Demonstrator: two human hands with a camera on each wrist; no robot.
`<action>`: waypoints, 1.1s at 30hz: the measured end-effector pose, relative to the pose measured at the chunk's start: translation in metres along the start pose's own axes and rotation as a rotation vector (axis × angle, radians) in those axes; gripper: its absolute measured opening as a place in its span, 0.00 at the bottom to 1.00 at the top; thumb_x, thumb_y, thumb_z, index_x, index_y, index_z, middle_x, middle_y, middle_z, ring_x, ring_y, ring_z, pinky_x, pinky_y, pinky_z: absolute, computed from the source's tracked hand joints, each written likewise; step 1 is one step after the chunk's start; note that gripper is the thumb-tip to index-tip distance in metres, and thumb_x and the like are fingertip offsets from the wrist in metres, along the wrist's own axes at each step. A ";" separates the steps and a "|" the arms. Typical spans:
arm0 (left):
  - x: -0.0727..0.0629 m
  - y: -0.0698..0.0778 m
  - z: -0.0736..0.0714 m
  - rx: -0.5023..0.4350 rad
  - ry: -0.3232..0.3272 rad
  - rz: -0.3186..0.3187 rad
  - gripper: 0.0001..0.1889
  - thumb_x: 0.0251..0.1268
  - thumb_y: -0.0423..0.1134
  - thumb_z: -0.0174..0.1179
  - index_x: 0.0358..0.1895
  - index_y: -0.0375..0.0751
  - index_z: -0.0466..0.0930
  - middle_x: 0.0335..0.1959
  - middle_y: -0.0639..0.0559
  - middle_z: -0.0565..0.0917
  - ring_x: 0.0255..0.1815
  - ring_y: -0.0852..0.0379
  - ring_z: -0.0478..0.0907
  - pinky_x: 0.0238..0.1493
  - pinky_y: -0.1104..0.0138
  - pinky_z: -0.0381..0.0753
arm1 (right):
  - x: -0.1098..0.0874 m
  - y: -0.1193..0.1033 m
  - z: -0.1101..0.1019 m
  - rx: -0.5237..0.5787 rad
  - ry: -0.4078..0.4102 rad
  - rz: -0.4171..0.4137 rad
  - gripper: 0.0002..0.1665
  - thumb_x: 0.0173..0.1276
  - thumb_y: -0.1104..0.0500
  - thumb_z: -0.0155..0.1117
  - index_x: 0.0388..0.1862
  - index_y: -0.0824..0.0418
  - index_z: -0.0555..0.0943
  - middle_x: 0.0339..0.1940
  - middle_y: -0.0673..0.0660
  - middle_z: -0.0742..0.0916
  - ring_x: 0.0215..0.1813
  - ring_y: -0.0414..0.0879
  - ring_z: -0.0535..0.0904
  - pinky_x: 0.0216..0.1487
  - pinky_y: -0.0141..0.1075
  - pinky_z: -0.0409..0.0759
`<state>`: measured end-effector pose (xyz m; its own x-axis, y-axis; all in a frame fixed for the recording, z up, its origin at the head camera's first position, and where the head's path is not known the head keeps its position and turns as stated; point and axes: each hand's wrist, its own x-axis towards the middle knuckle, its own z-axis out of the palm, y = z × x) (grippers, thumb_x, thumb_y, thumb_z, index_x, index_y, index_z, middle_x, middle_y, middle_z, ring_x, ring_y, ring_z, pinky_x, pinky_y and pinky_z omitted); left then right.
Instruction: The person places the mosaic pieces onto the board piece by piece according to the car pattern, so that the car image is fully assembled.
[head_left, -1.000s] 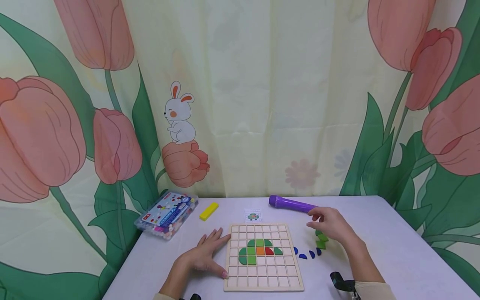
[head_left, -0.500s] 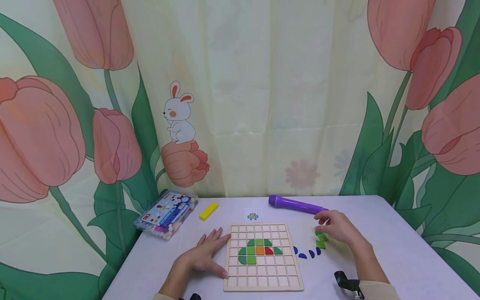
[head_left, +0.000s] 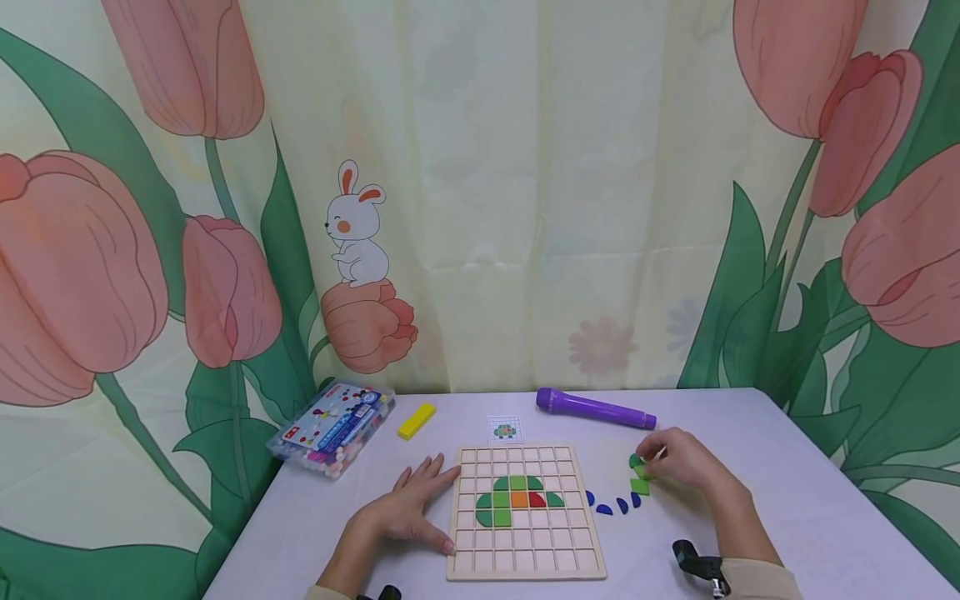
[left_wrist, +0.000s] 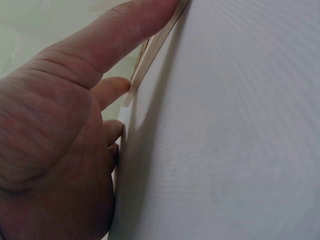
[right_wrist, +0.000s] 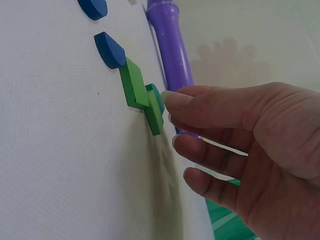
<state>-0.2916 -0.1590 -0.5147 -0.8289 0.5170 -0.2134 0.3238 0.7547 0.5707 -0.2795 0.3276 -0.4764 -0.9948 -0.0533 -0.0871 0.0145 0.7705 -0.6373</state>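
My left hand (head_left: 405, 508) lies with fingers spread at the left side of a wooden grid board (head_left: 528, 565), its thumb and fingers touching the board's edge. Green, orange and red flat pieces fill several cells in the middle of the board. My right hand (head_left: 686, 458) is at a small cluster of loose pieces to the right. In the right wrist view its thumb and bent fingers hover close by a light green square piece (right_wrist: 154, 112), with no grip on it visible. Another light green square (right_wrist: 131, 82) and a dark green rounded piece (head_left: 636, 460) adjoin it.
Several blue rounded pieces (head_left: 622, 506) lie between the board and the green ones. Behind are a purple microphone-shaped stick (head_left: 596, 408), a small pattern card (head_left: 505, 430), a yellow block (head_left: 416, 421) and a clear plastic case (head_left: 330, 429). A curtain hangs behind the table.
My right hand has moved right and down, away from the purple stick and closer to the green pieces. The stick's right end is now uncovered. My left hand stays at the board.
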 end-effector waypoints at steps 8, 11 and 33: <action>0.001 -0.001 0.000 0.007 0.002 0.007 0.62 0.39 0.70 0.79 0.83 0.63 0.58 0.88 0.43 0.47 0.88 0.39 0.37 0.83 0.34 0.32 | 0.000 0.001 0.002 -0.016 -0.019 0.048 0.12 0.61 0.70 0.75 0.42 0.60 0.90 0.40 0.53 0.89 0.44 0.49 0.79 0.52 0.49 0.83; 0.001 -0.001 0.001 0.008 0.003 0.008 0.62 0.39 0.70 0.79 0.83 0.63 0.58 0.88 0.43 0.47 0.88 0.38 0.37 0.82 0.34 0.32 | 0.001 0.003 0.002 -0.021 -0.021 0.048 0.11 0.61 0.70 0.75 0.42 0.59 0.90 0.41 0.53 0.89 0.44 0.49 0.79 0.52 0.49 0.83; 0.000 -0.001 0.000 0.007 0.003 0.015 0.62 0.40 0.70 0.79 0.83 0.63 0.58 0.88 0.43 0.47 0.88 0.38 0.37 0.82 0.34 0.32 | 0.002 0.005 0.003 -0.022 -0.065 0.035 0.12 0.59 0.70 0.77 0.41 0.62 0.87 0.37 0.54 0.85 0.42 0.48 0.77 0.47 0.43 0.81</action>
<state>-0.2923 -0.1600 -0.5150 -0.8251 0.5274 -0.2027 0.3394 0.7494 0.5685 -0.2811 0.3294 -0.4824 -0.9851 -0.0661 -0.1589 0.0466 0.7863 -0.6161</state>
